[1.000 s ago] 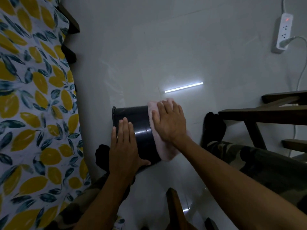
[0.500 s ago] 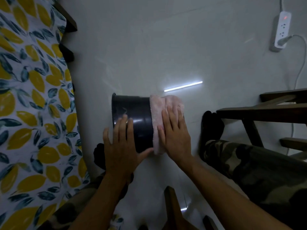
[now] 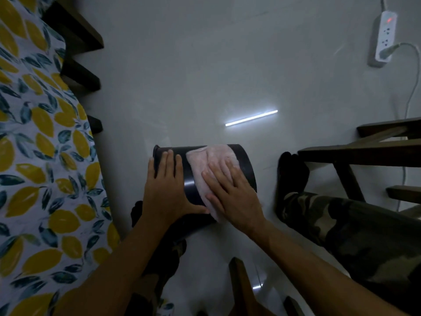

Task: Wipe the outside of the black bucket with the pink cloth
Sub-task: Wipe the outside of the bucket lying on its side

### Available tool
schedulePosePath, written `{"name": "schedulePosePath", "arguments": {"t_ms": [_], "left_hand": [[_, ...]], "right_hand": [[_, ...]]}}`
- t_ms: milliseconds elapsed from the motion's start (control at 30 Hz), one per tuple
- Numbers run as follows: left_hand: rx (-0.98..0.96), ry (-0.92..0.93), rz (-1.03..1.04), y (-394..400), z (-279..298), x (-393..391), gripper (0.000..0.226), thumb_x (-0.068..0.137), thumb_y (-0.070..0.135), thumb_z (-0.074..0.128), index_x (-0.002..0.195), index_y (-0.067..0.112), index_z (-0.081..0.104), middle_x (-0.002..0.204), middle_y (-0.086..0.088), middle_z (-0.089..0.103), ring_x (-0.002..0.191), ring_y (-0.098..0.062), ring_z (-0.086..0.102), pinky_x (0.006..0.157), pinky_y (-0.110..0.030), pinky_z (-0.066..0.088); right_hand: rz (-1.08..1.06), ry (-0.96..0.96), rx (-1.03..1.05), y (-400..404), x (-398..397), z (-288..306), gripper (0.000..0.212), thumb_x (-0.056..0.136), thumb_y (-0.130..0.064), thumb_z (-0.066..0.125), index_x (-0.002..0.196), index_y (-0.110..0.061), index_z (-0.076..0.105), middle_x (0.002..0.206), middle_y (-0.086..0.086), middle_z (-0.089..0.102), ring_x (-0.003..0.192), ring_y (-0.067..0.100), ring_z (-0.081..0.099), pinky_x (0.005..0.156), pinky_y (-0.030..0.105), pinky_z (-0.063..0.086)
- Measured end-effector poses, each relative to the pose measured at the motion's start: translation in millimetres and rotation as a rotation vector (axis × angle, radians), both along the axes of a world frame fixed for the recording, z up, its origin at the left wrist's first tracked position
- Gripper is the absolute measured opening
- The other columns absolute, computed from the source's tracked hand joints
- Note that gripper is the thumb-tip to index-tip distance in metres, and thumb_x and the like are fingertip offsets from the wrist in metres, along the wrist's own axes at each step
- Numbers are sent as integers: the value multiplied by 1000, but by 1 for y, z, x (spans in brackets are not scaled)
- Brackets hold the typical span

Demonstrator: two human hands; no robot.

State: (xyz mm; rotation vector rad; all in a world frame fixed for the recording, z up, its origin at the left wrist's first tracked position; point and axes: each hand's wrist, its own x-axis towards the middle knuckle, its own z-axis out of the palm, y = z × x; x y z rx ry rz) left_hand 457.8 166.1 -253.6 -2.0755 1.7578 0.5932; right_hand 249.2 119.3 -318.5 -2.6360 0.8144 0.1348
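The black bucket (image 3: 247,169) lies on its side on the pale floor, its rim pointing left. My left hand (image 3: 166,190) lies flat on the bucket's wall near the rim, fingers spread, steadying it. The pink cloth (image 3: 209,158) is draped over the middle of the bucket's wall. My right hand (image 3: 230,192) presses flat on the cloth, palm down, fingers pointing up and left. The underside of the bucket is hidden.
A bed with a yellow leaf-print sheet (image 3: 41,156) fills the left side. Dark wooden furniture (image 3: 364,153) stands at the right. My camouflage-trousered leg (image 3: 341,226) and dark sock (image 3: 292,172) lie right of the bucket. A power strip (image 3: 385,37) with a cable sits at the top right.
My right hand has slid the cloth left from the bucket's base end onto the middle of its wall. The bucket's right end now shows bare. My left hand stays near the rim.
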Motion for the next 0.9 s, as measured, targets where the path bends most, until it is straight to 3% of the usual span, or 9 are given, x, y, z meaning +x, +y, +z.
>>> {"name": "schedulePosePath", "arguments": {"t_ms": [100,167,267,333,433,567,667,800,900], "left_hand": [[-49,72,43,16,-2,-11,150,50,108,37,151,-2,39,158,-25,37,148,-40,35,121,-60,20],[-24,75,75,22,-3,-17,150,49,109,37,152,0,38,160,-24,35,149,-39,31,122,-59,19],[14,41,140,27,-3,-22,156,45,109,38,156,0,28,164,-24,25,153,-38,22,125,-57,7],[13,32,157,29,-4,-24,159,43,109,41,155,-3,27,164,-26,22,152,-40,23,124,-56,5],[-1,29,155,30,-5,-23,160,42,108,44,154,-5,27,163,-28,22,151,-42,25,123,-56,4],[2,39,101,35,-13,-29,160,41,106,46,154,-5,27,164,-29,19,152,-42,22,124,-59,7],[14,73,134,49,-14,-41,158,44,107,46,154,-6,29,164,-29,19,152,-42,21,123,-61,10],[-106,84,101,34,-11,-32,147,51,107,42,150,-2,40,158,-26,37,146,-41,36,122,-60,18],[-146,75,3,-6,-9,-4,142,49,108,41,142,2,50,150,-21,50,136,-37,49,117,-59,29]], "right_hand": [[12,-69,41,-13,32,0,70,110,-52,30,166,-12,18,174,16,15,161,35,12,131,53,9],[-45,-90,90,-29,59,-2,59,110,-47,29,160,-17,33,167,13,34,154,32,31,127,49,24],[-94,46,210,-66,92,-6,48,108,-48,25,130,-20,57,131,8,64,118,26,62,103,44,50],[-149,185,276,-86,92,-11,56,107,-50,18,116,-17,63,117,10,70,106,27,65,97,46,52],[-278,233,148,-89,55,-13,61,107,-46,16,113,-15,67,115,11,71,105,29,63,98,45,50],[-370,26,-69,-23,0,1,53,110,-38,27,148,-8,47,153,18,50,145,40,37,122,53,31],[-196,20,77,25,8,7,62,111,-45,28,165,-16,23,173,15,19,161,37,12,127,61,16],[-207,24,73,3,31,3,61,110,-55,25,165,-27,27,174,5,19,160,33,16,127,57,16],[-290,29,63,-32,55,1,53,110,-53,27,155,-32,43,167,0,38,151,30,37,119,52,29]]}}
